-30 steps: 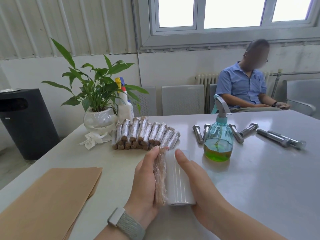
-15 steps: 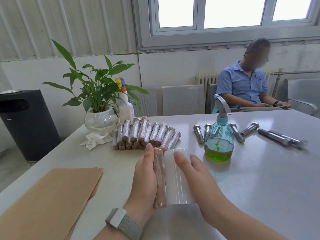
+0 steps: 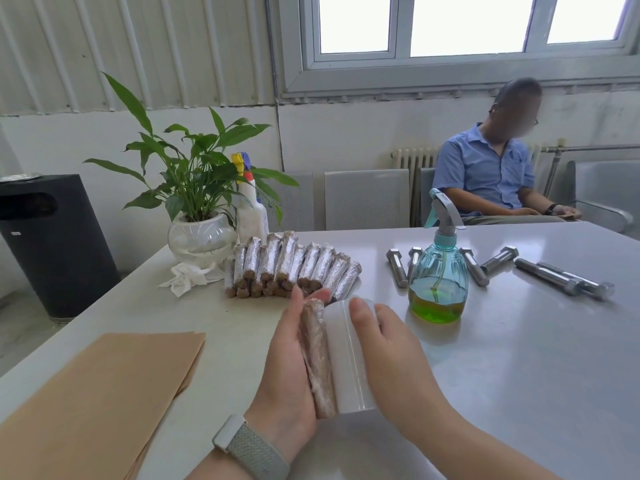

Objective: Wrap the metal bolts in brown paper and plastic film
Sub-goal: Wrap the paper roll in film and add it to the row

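Note:
My left hand [image 3: 285, 362] holds a bolt wrapped in brown paper and film [image 3: 317, 358] against its palm, fingers nearly straight along the bolt's left side. Directly to the right lies a roll of plastic film [image 3: 348, 362], and my right hand [image 3: 391, 355] rests on the roll's right side with the thumb over its top. Film runs from the roll onto the bolt. A pile of several wrapped bolts [image 3: 291, 265] lies behind my hands. Several bare metal bolts [image 3: 550, 277] are spread at the right rear. A stack of brown paper sheets [image 3: 93, 400] lies at the front left.
A teal spray bottle with green liquid [image 3: 438, 271] stands just right of my hands. A potted plant [image 3: 199, 233], a white spray bottle [image 3: 251, 214] and a crumpled tissue [image 3: 187, 277] sit at the table's far left. A person in a blue shirt [image 3: 488, 171] sits behind the table. A black bin [image 3: 52, 244] stands left.
The wrapped bolt and the film roll have come closer together and lower toward the table. The loose film between them has been taken up onto the bolt.

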`<state>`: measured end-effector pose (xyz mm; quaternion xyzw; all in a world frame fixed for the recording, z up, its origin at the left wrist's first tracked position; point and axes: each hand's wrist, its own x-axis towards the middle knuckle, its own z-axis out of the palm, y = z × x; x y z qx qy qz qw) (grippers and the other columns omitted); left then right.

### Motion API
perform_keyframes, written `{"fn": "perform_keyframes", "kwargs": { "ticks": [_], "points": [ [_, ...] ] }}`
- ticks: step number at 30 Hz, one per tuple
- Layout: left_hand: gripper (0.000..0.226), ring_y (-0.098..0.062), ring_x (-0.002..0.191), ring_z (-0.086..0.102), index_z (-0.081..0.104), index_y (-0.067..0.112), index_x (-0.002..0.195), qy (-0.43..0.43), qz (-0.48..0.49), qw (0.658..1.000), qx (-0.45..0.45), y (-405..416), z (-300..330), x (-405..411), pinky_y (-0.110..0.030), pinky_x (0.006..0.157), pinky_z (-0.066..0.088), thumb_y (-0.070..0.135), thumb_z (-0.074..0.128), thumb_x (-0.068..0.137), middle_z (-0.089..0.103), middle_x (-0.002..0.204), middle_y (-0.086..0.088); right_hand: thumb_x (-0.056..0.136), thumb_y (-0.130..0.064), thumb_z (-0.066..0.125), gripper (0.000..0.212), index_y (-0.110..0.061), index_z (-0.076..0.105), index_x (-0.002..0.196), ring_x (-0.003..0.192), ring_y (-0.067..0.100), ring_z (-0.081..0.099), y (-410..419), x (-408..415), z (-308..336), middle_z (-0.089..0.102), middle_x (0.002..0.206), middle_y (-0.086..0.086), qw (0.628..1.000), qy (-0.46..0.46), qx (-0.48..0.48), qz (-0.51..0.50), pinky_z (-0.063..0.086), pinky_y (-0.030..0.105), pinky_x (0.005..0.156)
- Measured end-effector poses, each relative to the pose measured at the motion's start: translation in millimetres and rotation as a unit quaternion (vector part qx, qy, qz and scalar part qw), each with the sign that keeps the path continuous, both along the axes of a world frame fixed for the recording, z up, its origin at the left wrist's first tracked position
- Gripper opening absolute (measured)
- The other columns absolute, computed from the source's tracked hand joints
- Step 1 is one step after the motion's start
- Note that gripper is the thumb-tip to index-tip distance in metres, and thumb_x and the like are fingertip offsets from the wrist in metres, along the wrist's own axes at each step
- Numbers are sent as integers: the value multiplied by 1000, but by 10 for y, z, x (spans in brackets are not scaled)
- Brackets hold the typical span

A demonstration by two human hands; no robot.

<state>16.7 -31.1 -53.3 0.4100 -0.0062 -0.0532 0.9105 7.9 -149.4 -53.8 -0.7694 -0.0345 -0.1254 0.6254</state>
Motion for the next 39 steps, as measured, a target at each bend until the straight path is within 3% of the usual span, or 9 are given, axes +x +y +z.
{"fn": "perform_keyframes", "kwargs": {
  "ticks": [3,8,12,16,22,29,32,36,39],
  "points": [
    [51,-36,100,69,69,11,119,14,-10,999,-34,-1,-13,36,-43,73,60,42,37,95,69,114,-23,85,-70,43,40,-32,56,89,72,-12,58,-10,31,2,62,80,-32,1000,15,-8,-11,40,6,52],
    [44,-32,105,69,71,10,116,12,-7,999,34,-6,-19,54,-43,82,58,38,42,100,70,114,-20,76,-66,60,39,-30,67,89,70,-11,64,-40,36,40,68,77,-30,991,66,104,46,43,5,51],
    [57,-34,104,69,67,8,115,-57,23,983,171,-11,-49,77,-44,84,57,57,48,93,71,110,-19,65,-59,75,51,-16,76,94,84,23,74,-104,7,84,77,92,7,954,168,211,133,58,35,72],
    [68,-34,103,68,58,12,111,-91,66,970,217,-55,-72,62,-52,91,54,69,62,75,70,108,-19,59,-59,87,79,-12,61,116,93,28,72,-56,2,48,72,105,13,962,144,210,98,58,48,82],
    [63,-18,90,69,57,22,102,-135,125,943,276,-17,-156,117,-32,77,56,77,55,72,71,97,-5,57,-84,66,76,-27,57,106,84,6,71,-32,13,18,73,89,-10,982,107,147,54,55,35,79],
    [48,-17,73,65,50,29,96,-141,157,948,240,-35,-101,89,-40,66,56,67,62,70,68,84,-4,57,-86,57,66,-34,48,96,71,-1,67,48,-33,35,67,84,-27,995,9,97,-14,51,28,65],
    [53,-15,73,66,48,24,100,-126,136,960,208,-89,-99,54,-31,62,56,63,65,69,68,84,-2,59,-93,37,63,-39,43,92,71,-3,63,67,-48,39,64,84,-31,997,-8,62,-35,45,26,60],
    [53,-22,92,69,59,25,109,-82,41,991,100,-83,-80,-10,-38,75,58,66,68,77,70,100,-7,73,-90,27,46,-49,38,89,74,-7,59,63,-58,87,63,85,-25,999,-16,10,-50,40,27,57],
    [59,-35,111,65,66,13,118,-53,-16,997,60,-71,-68,-15,-43,85,57,60,40,95,66,121,-22,72,-84,28,47,-43,38,92,74,-5,57,26,-32,82,59,83,-13,998,23,-10,-58,37,24,60]
  ]
}}
